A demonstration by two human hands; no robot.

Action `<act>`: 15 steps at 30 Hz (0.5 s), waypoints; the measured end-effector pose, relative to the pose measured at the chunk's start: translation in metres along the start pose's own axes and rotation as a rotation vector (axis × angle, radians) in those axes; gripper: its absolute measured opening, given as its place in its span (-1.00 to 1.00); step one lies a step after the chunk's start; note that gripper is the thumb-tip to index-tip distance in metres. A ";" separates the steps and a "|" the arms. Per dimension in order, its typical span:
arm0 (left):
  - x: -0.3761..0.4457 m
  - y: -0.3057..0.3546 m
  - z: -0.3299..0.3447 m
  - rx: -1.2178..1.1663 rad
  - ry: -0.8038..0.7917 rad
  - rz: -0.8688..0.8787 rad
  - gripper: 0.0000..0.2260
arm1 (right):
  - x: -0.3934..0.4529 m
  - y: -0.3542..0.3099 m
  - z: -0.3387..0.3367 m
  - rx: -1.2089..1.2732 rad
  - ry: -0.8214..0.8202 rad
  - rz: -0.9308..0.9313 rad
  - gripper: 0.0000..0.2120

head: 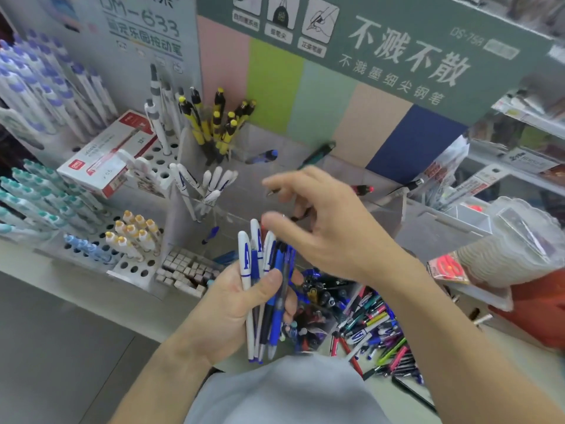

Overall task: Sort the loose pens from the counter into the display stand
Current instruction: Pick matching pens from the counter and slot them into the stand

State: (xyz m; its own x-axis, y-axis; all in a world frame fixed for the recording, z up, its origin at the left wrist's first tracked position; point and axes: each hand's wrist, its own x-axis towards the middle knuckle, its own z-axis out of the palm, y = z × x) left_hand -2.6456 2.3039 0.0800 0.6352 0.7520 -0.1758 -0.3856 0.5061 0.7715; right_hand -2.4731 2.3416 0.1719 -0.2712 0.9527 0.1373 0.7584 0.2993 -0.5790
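Your left hand [244, 298] grips a slick, light pen bundle [263, 286]; right hand [315, 221] hovers above it, fingers loose. Pinch one near its cap.

Head-worn view, forward-down, close.

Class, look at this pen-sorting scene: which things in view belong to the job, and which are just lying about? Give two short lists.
Belongs to the job:
bundle of pens gripped in the left hand
right hand reaching above it
loose pen pile
clear display compartments
yellow pens already sorted

Just lying about:
red-and-white pen box
erasers
plastic bag
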 end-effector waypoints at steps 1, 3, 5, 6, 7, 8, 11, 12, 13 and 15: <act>0.000 -0.002 0.004 0.009 -0.019 -0.011 -0.64 | -0.011 0.005 -0.002 -0.024 -0.073 0.041 -0.64; 0.001 -0.007 0.012 0.021 -0.037 -0.049 -0.66 | -0.030 0.011 -0.006 -0.062 -0.105 0.084 -0.64; 0.003 -0.011 0.020 0.021 -0.057 -0.087 -0.64 | -0.045 0.014 -0.010 -0.082 -0.066 0.101 -0.70; 0.004 -0.013 0.025 0.015 -0.073 -0.097 -0.64 | -0.051 0.014 -0.012 -0.092 -0.071 0.113 -0.70; 0.004 -0.015 0.030 0.014 -0.082 -0.103 -0.67 | -0.057 0.015 -0.013 -0.107 -0.096 0.129 -0.69; 0.005 -0.018 0.035 0.035 -0.082 -0.103 -0.74 | -0.062 0.017 -0.015 -0.119 -0.127 0.145 -0.69; 0.005 -0.029 0.045 0.176 -0.042 -0.100 -0.89 | -0.074 0.022 -0.021 -0.094 -0.176 0.184 -0.76; 0.004 -0.033 0.047 0.203 -0.043 -0.095 -0.88 | -0.078 0.023 -0.024 -0.077 -0.200 0.199 -0.79; 0.004 -0.037 0.049 0.212 -0.054 -0.089 -0.86 | -0.082 0.023 -0.026 -0.053 -0.225 0.210 -0.83; 0.003 -0.041 0.053 0.220 -0.078 -0.096 -0.83 | -0.089 0.025 -0.030 0.004 -0.242 0.215 -0.86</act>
State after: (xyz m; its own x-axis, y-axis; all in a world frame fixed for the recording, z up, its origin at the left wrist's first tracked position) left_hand -2.5927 2.2636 0.0804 0.7147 0.6659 -0.2137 -0.1717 0.4632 0.8695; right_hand -2.4120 2.2657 0.1690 -0.2387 0.9536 -0.1836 0.8116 0.0921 -0.5768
